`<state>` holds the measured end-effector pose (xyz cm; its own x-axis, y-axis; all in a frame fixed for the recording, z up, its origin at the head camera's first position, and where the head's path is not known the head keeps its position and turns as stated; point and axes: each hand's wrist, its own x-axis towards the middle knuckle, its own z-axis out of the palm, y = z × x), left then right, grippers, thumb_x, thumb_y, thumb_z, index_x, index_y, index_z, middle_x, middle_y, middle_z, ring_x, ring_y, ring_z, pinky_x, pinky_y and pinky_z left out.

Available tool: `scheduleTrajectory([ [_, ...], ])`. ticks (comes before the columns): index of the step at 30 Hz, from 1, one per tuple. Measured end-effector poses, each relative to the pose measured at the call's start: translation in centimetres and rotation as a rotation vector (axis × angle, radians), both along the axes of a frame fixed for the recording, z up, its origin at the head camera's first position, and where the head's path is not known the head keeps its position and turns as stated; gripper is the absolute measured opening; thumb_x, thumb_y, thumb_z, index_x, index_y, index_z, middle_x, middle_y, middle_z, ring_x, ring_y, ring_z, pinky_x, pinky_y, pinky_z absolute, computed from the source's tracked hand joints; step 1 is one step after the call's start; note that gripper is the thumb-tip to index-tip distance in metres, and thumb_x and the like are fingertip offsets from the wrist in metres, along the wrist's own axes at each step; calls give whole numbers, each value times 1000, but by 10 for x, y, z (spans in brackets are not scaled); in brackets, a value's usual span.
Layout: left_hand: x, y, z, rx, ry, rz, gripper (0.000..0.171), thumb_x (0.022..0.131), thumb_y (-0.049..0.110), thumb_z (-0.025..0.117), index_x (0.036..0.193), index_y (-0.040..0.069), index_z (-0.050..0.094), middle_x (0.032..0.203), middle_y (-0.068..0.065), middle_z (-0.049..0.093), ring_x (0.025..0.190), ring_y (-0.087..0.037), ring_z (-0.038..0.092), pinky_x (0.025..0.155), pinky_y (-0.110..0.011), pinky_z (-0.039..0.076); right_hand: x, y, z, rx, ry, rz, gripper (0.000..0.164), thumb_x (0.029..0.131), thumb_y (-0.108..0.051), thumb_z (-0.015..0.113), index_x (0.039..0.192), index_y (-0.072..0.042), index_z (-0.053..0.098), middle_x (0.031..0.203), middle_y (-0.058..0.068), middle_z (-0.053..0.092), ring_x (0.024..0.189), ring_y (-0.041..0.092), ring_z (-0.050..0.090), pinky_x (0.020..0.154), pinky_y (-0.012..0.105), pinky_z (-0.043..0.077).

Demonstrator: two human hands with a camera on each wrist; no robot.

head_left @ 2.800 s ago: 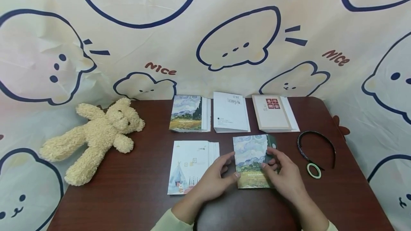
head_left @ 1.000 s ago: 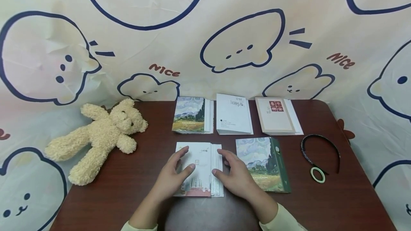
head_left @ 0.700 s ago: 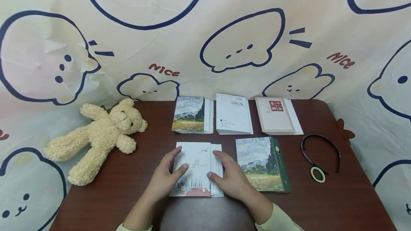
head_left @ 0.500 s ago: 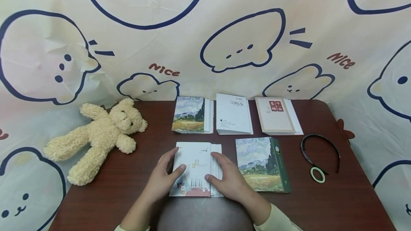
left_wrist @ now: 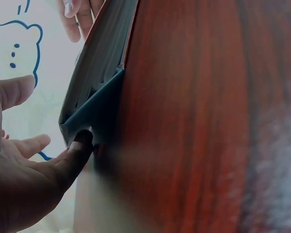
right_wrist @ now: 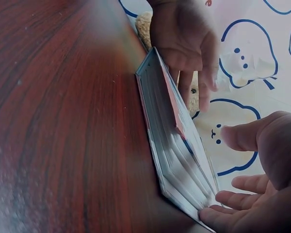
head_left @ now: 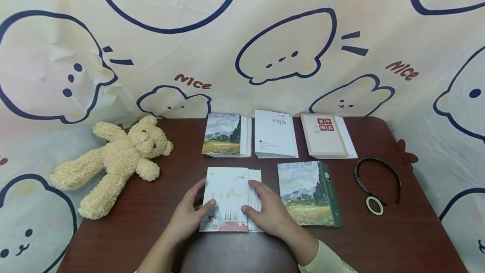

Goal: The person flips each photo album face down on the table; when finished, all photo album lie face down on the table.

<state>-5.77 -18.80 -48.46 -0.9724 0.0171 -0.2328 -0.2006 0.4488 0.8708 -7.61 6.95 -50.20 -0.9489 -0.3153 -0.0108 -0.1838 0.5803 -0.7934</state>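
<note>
A white photo album (head_left: 235, 184) with a tent drawing on its cover lies on the table between my hands, its inner pages sticking out at the right. My left hand (head_left: 189, 213) is at its left edge. In the left wrist view a fingertip touches the blue-grey spine (left_wrist: 99, 104), and the thumb stands off the cover. My right hand (head_left: 270, 212) is at the right edge, thumb above the cover. The right wrist view shows that hand's fingers (right_wrist: 223, 216) against the page edges (right_wrist: 177, 165), thumb raised. Neither hand grips the album.
A green-spined painted album (head_left: 303, 193) lies to the right. Behind stand a painted album (head_left: 222, 134), a white album (head_left: 273, 134) and a beige album (head_left: 323, 138) in a row. A teddy bear (head_left: 119, 155) lies left; a headband (head_left: 379, 163) and green ring (head_left: 374, 205) lie right.
Both hands have left the green-spined album and come left to the white one. Over the last second the left hand has slid from above the cover to its left edge; the right shifted slightly left.
</note>
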Motion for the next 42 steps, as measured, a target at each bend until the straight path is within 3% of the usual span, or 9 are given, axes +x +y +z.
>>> scheduleTrajectory([
  [4, 1, 1, -3, 5, -22, 7, 74, 98, 25, 75, 160, 11, 38, 151, -23, 51, 132, -39, 55, 101, -54, 51, -1, 0, 2, 14, -1, 1, 67, 92, -28, 77, 150, -8, 52, 150, 16, 54, 140, 36, 49, 113, 56, 40],
  [17, -1, -2, -5, 33, -18, 7, 75, 98, 27, 74, 161, 13, 36, 151, -20, 50, 129, -36, 58, 97, -46, 52, -6, -2, 3, 37, 17, 21, 69, 91, -29, 77, 151, -6, 51, 149, 17, 55, 139, 36, 50, 114, 54, 41],
  [25, -3, -5, -2, 14, -23, 11, 75, 100, 30, 72, 162, 14, 34, 157, -16, 45, 133, -37, 54, 104, -54, 48, -6, -6, 3, 18, 32, 52, 69, 91, -28, 77, 151, -4, 51, 150, 17, 54, 139, 37, 50, 113, 55, 41],
  [32, -3, -11, 3, 14, 18, 1, 74, 99, 26, 73, 161, 14, 35, 153, -15, 48, 134, -34, 54, 109, -53, 44, -8, -8, 5, 16, 11, 66, 68, 92, -30, 76, 151, -6, 51, 151, 16, 53, 140, 36, 49, 113, 54, 41],
  [42, -1, -15, 16, 90, 92, -15, 69, 100, 22, 72, 160, 13, 37, 153, -16, 50, 130, -33, 56, 110, -52, 43, -10, -9, 5, 2, 30, 80, 67, 92, -31, 76, 149, -4, 52, 150, 16, 53, 139, 34, 50, 112, 54, 42],
])
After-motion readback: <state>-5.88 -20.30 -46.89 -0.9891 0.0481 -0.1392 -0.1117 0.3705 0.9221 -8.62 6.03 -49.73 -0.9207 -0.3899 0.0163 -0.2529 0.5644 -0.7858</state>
